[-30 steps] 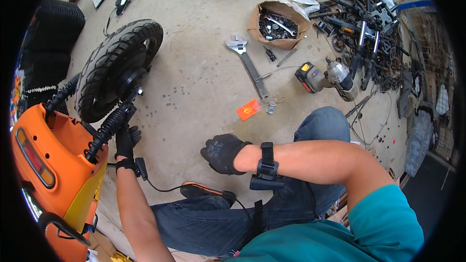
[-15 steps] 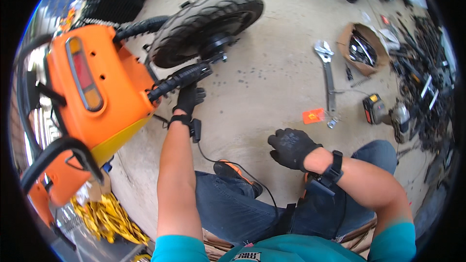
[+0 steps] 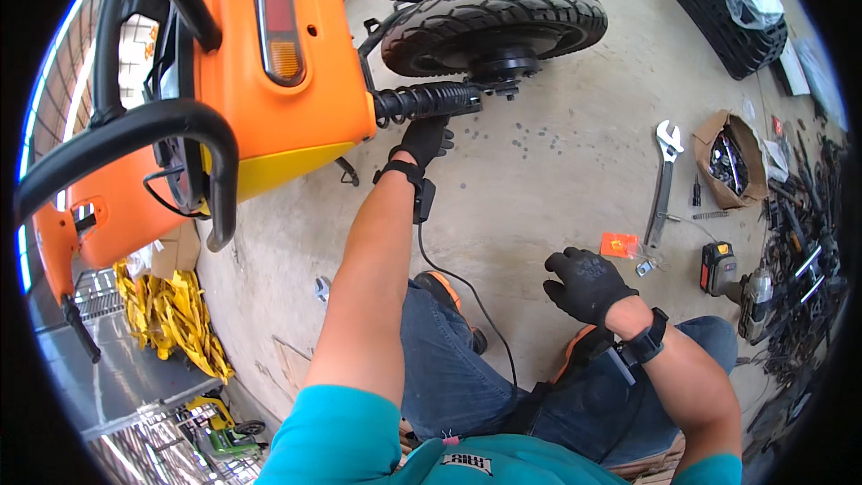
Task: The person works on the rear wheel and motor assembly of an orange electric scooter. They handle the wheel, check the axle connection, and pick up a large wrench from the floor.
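My left hand, in a black glove, is at the lower black coil-spring shock absorber of an orange scooter-like vehicle. Its fingers are curled against the underside, and the shock absorber partly covers them. Just beyond is the treaded rear wheel with its black hub. My right hand, gloved in black as well, hovers over the floor by my knee. Its fingers are loosely bent and apart, with nothing in them. The nearest thing to it is an orange packet.
Right of my hands lie a large adjustable wrench, a cordless power tool and a paper bag of metal parts. Dark parts are heaped at the far right. A black handle bar juts out at left, above yellow material.
The whole view has shifted, so the vehicle and floor items sit further right. My left hand stays at the shock absorber. My right hand remains raised with loosely bent fingers.
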### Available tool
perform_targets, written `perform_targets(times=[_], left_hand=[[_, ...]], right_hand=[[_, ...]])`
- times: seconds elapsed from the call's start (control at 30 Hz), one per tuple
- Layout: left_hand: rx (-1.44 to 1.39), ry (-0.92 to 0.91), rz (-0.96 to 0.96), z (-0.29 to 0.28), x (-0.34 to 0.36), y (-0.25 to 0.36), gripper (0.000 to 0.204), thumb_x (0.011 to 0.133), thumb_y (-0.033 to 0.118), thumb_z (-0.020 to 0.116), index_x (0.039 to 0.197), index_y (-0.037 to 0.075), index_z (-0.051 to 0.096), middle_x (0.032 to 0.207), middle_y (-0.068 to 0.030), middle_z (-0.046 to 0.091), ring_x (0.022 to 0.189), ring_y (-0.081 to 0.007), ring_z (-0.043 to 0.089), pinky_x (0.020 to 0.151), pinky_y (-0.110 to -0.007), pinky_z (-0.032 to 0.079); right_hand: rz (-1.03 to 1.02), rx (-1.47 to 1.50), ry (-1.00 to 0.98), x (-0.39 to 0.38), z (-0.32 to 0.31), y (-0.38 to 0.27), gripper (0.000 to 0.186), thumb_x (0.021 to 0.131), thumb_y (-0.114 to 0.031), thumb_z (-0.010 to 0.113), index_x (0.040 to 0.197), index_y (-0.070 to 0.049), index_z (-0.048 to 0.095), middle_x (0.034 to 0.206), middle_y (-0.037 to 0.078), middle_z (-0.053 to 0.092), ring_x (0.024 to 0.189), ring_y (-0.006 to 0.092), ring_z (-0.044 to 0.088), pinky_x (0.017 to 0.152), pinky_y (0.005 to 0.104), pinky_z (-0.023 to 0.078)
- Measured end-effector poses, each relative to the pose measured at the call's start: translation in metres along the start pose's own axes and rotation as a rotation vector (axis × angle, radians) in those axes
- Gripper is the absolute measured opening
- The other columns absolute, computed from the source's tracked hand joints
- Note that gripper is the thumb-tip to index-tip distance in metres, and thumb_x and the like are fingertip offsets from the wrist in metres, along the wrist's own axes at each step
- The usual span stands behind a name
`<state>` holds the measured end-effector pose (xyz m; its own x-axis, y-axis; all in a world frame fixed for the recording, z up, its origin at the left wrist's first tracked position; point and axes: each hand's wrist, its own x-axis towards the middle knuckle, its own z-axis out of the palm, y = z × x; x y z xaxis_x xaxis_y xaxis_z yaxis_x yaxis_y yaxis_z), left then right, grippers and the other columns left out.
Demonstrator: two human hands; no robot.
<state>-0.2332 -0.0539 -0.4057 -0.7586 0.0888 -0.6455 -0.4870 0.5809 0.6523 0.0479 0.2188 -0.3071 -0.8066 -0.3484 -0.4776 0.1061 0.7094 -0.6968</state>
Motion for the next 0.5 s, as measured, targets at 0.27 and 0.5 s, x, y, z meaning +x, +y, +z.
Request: perform_targets(times=[0.27, 0.5], left_hand=[[0.023, -0.012, -0.026, 0.002, -0.003, 0.011, 0.043, 0.100, 0.044, 0.048, 0.122, 0.008, 0.055, 0.101, -0.0151, 0.069, 0.083, -0.0253, 0.070, 0.073, -0.039, 0.056], [0.051, -0.012, -0.048, 0.003, -0.013, 0.020, 0.045, 0.101, 0.045, 0.045, 0.126, 0.009, 0.054, 0.105, -0.0152, 0.069, 0.086, -0.0252, 0.070, 0.075, -0.038, 0.056]], right_hand=[[-0.027, -0.017, 0.018, 0.001, 0.006, 0.004, 0.027, 0.088, -0.028, 0.063, 0.105, -0.007, 0.063, 0.101, 0.019, 0.064, 0.096, 0.0381, 0.064, 0.080, 0.0487, 0.052], [-0.025, -0.020, 0.000, 0.002, 0.007, 0.004, 0.027, 0.088, -0.028, 0.062, 0.105, -0.006, 0.063, 0.101, 0.019, 0.064, 0.096, 0.0378, 0.063, 0.080, 0.0489, 0.052]])
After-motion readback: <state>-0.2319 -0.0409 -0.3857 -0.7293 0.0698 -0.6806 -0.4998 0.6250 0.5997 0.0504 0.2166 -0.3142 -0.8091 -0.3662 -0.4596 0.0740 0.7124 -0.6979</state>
